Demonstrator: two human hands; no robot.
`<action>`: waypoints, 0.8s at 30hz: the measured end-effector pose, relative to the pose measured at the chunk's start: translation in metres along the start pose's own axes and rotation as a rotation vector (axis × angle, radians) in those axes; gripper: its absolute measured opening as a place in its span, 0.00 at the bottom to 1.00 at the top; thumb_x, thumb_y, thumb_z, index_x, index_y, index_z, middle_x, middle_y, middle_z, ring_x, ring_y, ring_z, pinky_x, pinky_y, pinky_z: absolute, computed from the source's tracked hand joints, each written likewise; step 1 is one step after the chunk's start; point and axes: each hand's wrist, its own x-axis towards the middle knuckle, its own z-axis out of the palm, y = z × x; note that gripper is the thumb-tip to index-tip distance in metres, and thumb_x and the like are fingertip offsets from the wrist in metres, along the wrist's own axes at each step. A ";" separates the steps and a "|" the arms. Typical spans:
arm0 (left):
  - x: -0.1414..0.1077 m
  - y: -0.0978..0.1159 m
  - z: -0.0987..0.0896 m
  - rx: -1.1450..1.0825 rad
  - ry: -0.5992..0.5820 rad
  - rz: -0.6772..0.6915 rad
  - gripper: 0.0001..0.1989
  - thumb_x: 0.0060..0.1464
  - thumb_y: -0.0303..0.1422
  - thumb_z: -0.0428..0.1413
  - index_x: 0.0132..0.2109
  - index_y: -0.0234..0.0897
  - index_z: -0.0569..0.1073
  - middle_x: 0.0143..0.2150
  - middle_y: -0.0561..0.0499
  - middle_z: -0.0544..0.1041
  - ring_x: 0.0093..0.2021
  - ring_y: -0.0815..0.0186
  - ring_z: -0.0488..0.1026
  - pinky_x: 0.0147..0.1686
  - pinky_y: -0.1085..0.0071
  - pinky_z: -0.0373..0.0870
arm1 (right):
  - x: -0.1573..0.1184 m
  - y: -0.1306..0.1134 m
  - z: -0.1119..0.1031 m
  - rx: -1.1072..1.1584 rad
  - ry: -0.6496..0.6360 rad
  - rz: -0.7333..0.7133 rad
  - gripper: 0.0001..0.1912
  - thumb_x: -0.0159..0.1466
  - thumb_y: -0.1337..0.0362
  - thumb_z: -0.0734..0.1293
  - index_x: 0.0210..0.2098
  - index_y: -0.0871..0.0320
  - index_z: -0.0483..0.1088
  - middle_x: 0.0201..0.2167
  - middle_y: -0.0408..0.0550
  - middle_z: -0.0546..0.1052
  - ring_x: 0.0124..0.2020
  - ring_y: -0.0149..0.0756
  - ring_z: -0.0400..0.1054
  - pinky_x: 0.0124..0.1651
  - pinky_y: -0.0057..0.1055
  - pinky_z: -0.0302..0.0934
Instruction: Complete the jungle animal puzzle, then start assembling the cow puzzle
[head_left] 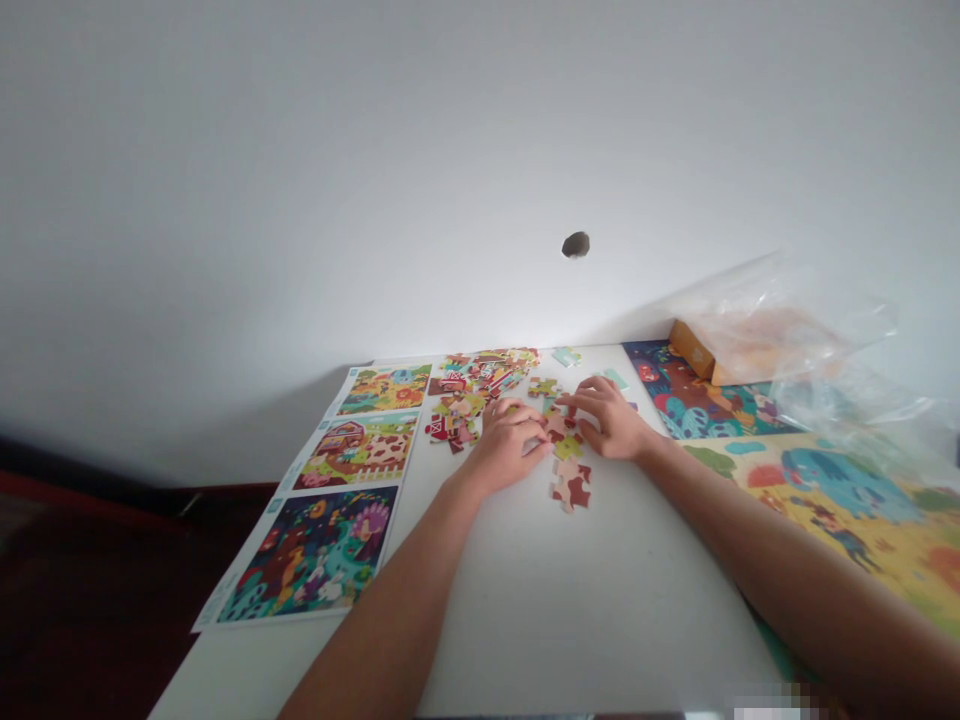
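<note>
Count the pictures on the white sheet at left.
3: yellow animal scene at the far end, barn scene in the middle, dark forest scene nearest; none looks hidden.

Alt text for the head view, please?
A person's left hand and right hand are over jigsaw pieces on a white table. A sheet of three cartoon scenes lies to the left; to the right are two animal pictures, a clear plastic bag and an orange box.

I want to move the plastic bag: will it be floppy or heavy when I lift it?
The bag is probably floppy, with its loose crumples. It looks thin and see-through, so likely light. It might drag the box, which it seems to partly cover.
</note>
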 end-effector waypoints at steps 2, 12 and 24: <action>0.000 0.000 0.000 0.012 -0.007 -0.024 0.07 0.57 0.39 0.59 0.39 0.44 0.79 0.49 0.51 0.78 0.55 0.55 0.64 0.61 0.52 0.55 | 0.000 -0.001 0.001 0.014 -0.024 -0.022 0.35 0.54 0.70 0.62 0.61 0.54 0.67 0.47 0.52 0.78 0.52 0.50 0.63 0.57 0.49 0.54; -0.002 0.001 -0.002 0.019 -0.010 -0.037 0.07 0.57 0.37 0.57 0.41 0.45 0.79 0.55 0.52 0.76 0.59 0.53 0.62 0.62 0.51 0.55 | -0.001 0.007 0.012 -0.160 -0.091 0.284 0.28 0.61 0.67 0.58 0.61 0.50 0.66 0.63 0.49 0.69 0.66 0.58 0.52 0.63 0.70 0.32; -0.001 0.001 -0.002 0.006 -0.023 -0.006 0.18 0.53 0.38 0.61 0.52 0.45 0.76 0.49 0.49 0.77 0.53 0.55 0.67 0.59 0.56 0.59 | -0.002 -0.001 0.004 -0.034 -0.125 0.088 0.19 0.61 0.63 0.65 0.49 0.47 0.77 0.65 0.49 0.65 0.68 0.59 0.49 0.64 0.67 0.37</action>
